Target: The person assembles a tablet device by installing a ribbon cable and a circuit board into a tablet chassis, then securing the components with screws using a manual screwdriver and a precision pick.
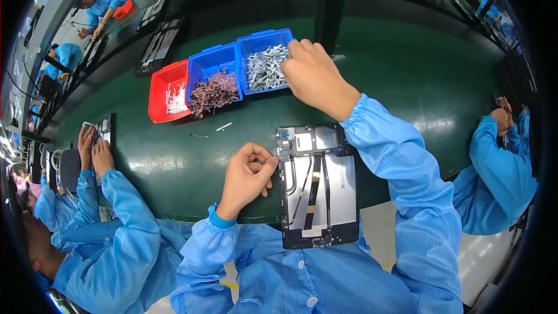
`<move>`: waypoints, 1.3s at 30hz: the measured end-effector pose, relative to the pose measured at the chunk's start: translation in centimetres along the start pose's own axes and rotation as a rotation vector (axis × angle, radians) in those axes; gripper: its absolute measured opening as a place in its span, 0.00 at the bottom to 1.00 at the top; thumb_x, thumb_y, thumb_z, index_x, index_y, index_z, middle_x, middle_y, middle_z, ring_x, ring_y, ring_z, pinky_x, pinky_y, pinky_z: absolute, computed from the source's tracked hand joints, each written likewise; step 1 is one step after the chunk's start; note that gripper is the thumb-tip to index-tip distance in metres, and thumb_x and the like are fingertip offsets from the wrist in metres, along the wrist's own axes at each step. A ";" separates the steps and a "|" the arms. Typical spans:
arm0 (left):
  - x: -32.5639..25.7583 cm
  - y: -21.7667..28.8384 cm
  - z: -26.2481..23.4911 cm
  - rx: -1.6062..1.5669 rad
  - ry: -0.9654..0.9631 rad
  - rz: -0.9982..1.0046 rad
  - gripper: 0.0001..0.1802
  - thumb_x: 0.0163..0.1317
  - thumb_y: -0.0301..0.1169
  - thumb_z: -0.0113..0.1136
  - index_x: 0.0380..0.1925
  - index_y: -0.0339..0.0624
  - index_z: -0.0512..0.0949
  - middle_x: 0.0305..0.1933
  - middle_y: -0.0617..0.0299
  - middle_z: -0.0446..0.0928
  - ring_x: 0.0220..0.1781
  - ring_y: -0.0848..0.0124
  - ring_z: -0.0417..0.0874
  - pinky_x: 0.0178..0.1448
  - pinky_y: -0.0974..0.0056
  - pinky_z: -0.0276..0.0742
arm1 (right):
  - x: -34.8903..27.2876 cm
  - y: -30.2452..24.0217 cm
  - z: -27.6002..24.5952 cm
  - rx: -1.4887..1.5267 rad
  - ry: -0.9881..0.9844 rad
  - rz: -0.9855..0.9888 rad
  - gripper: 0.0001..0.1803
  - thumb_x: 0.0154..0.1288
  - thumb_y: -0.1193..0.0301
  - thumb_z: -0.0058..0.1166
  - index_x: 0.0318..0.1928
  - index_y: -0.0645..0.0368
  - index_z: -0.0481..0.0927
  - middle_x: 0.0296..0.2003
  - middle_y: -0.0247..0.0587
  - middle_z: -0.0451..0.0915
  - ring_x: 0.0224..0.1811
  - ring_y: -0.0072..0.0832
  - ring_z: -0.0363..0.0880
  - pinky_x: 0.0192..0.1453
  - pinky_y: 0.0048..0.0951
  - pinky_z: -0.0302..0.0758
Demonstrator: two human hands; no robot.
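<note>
An opened tablet (342, 197) lies before me at the table's front edge, its inside facing up with black cables, a silver panel and a circuit board at the far end. My left hand (247, 177) is beside its left edge, thumb and fingers curled together; whatever they pinch is hidden. At the right rim of a blue bin (270, 35) is my right hand (317, 75), fingers bent down and closed. Its fingertips are out of sight behind the hand. Small silver parts (267, 67) fill that bin.
A second blue bin (210, 52) holds thin brownish-purple leads (214, 90). Left of it, a red bin (160, 90) contains small white pieces (176, 99). A white strip (224, 127) and a short wire (199, 135) lie on the green table (163, 163). Co-workers sit on both sides.
</note>
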State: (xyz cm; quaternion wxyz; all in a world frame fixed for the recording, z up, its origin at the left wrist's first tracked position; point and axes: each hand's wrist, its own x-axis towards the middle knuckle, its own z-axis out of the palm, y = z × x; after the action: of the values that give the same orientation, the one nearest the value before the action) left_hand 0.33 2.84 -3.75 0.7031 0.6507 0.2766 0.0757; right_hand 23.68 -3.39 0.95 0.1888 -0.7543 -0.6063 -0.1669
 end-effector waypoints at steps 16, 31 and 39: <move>-0.1 -0.4 0.1 -0.009 0.019 0.031 0.10 0.64 0.27 0.64 0.34 0.32 0.73 0.26 0.60 0.77 0.16 0.80 0.76 0.14 0.74 0.67 | 1.5 0.8 1.5 -0.079 -0.094 -0.001 0.01 0.56 0.76 0.60 0.29 0.61 0.83 0.34 0.44 0.75 0.42 0.40 0.73 0.45 0.39 0.63; -0.1 -0.5 0.2 -0.015 0.028 0.046 0.10 0.65 0.28 0.63 0.34 0.33 0.73 0.25 0.61 0.77 0.15 0.80 0.75 0.14 0.74 0.67 | 1.8 -0.1 2.4 0.113 0.157 -0.036 0.03 0.59 0.72 0.60 0.32 0.56 0.82 0.32 0.38 0.77 0.39 0.35 0.76 0.45 0.37 0.63; -0.2 -0.9 -0.3 -0.111 0.031 0.055 0.09 0.67 0.28 0.62 0.36 0.32 0.74 0.26 0.61 0.76 0.17 0.79 0.76 0.15 0.74 0.69 | -1.8 -1.4 -1.8 0.572 0.091 0.086 0.06 0.65 0.71 0.60 0.36 0.59 0.79 0.28 0.34 0.74 0.28 0.24 0.71 0.36 0.28 0.64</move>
State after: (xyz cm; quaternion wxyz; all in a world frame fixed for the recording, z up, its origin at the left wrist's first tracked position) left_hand -0.23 2.89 -4.56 0.7315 0.6167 0.2648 0.1202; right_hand 21.91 -5.48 1.74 0.4280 -0.6871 -0.5869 -0.0146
